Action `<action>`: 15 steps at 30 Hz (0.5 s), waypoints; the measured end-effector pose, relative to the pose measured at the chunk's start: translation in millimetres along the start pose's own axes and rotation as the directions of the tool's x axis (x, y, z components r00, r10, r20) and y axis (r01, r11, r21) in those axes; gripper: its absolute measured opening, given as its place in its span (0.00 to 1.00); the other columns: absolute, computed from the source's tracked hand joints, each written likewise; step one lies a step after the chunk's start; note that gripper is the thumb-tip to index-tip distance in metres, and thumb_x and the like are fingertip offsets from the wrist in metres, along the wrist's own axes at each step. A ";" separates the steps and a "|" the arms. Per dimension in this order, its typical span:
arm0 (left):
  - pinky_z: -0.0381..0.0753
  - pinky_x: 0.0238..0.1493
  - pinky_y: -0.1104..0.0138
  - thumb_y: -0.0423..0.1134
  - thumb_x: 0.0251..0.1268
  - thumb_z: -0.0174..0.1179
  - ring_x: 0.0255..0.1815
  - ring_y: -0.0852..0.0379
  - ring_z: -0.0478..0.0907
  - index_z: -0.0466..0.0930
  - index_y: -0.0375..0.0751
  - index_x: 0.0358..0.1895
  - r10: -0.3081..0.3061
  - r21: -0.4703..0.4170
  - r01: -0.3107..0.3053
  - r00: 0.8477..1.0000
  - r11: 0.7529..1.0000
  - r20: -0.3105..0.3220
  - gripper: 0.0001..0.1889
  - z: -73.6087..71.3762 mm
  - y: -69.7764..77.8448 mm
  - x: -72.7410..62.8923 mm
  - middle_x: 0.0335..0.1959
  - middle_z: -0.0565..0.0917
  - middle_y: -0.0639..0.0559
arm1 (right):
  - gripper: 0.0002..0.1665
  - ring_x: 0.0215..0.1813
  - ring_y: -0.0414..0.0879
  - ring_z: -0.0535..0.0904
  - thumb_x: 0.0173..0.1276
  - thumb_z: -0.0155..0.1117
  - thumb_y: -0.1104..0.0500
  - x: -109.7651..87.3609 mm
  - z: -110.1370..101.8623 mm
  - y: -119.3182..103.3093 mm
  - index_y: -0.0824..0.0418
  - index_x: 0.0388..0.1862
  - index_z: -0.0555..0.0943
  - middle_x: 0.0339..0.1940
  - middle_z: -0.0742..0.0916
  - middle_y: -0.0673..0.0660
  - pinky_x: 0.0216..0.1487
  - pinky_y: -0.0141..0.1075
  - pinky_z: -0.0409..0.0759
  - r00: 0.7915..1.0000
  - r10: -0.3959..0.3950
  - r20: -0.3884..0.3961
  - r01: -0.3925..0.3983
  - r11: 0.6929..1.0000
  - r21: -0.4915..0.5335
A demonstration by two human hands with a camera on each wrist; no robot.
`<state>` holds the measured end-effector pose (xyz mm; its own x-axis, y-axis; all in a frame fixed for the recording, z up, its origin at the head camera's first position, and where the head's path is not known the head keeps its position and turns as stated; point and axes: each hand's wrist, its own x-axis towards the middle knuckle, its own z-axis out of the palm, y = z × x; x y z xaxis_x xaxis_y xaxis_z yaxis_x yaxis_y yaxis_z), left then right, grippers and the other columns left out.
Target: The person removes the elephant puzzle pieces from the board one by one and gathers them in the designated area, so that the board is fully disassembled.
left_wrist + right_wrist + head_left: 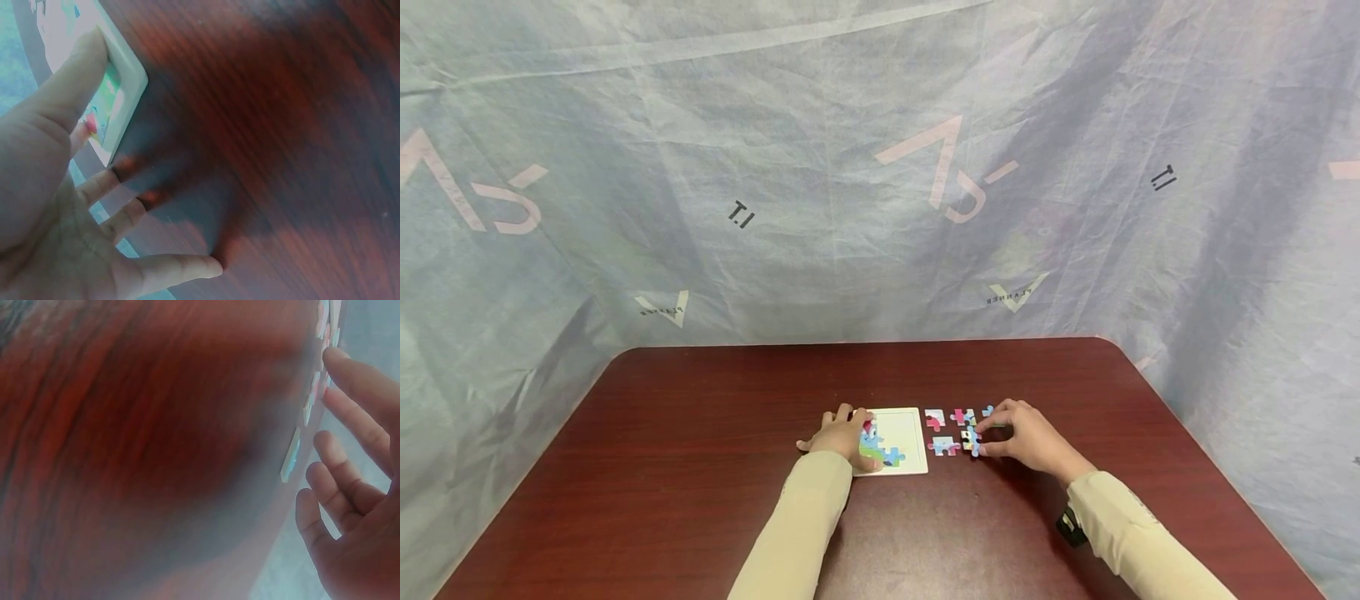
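Note:
A white jigsaw tray [913, 442] lies on the table, its left part filled with joined colourful pieces [880, 452]. My left hand [841, 435] rests with spread fingers over the tray's left edge. In the left wrist view, the thumb [84, 69] lies across the tray's border [129, 87], while other fingertips touch the tabletop. Right of the tray, my right hand [1026, 435] pinches a blue jigsaw piece [972, 442] between thumb and forefinger. Around it lie a pink-and-white piece [934, 418], a pink-and-blue piece [962, 417] and a light blue piece [943, 447].
Another small blue piece [988, 411] shows by the right fingertips, partly hidden. The dark red wooden table [700, 475] has rounded far corners. Behind it hangs a grey printed cloth [820, 167]. A black object [1071, 528] sits at the right wrist.

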<state>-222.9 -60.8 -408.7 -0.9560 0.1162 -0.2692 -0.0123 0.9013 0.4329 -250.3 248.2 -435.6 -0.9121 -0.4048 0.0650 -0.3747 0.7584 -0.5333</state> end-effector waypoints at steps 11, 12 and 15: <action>0.59 0.58 0.21 0.42 0.58 0.77 0.77 0.36 0.54 0.66 0.46 0.75 0.003 0.013 -0.003 1.000 1.000 0.007 0.41 -6.4 3.9 -5.6 0.74 0.61 0.40 | 0.12 0.55 0.56 0.75 0.61 0.79 0.56 -0.9 1.5 -0.1 0.52 0.44 0.91 0.48 0.82 0.53 0.54 0.54 0.77 1.000 0.003 0.018 -0.003 0.999 -0.034; 0.59 0.58 0.21 0.42 0.58 0.77 0.77 0.35 0.55 0.66 0.46 0.74 0.003 0.013 -0.003 1.000 1.000 0.006 0.41 -5.8 3.6 -5.7 0.74 0.61 0.40 | 0.12 0.55 0.56 0.75 0.61 0.79 0.56 -1.0 1.7 0.1 0.52 0.44 0.91 0.48 0.82 0.53 0.54 0.54 0.77 1.000 0.002 0.018 -0.002 0.999 -0.039; 0.58 0.58 0.21 0.42 0.58 0.77 0.77 0.35 0.55 0.66 0.46 0.74 0.003 0.010 -0.003 1.000 1.000 0.006 0.41 -5.5 3.7 -6.2 0.74 0.61 0.40 | 0.14 0.54 0.56 0.75 0.61 0.79 0.56 -1.0 2.4 1.4 0.54 0.46 0.91 0.48 0.82 0.53 0.53 0.54 0.77 1.000 0.003 0.011 -0.002 0.999 -0.042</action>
<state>-218.6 -60.5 -400.7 -0.9543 0.1212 -0.2731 -0.0065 0.9053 0.4248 -249.4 248.4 -438.5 -0.9111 -0.4087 0.0540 -0.3794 0.7800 -0.4976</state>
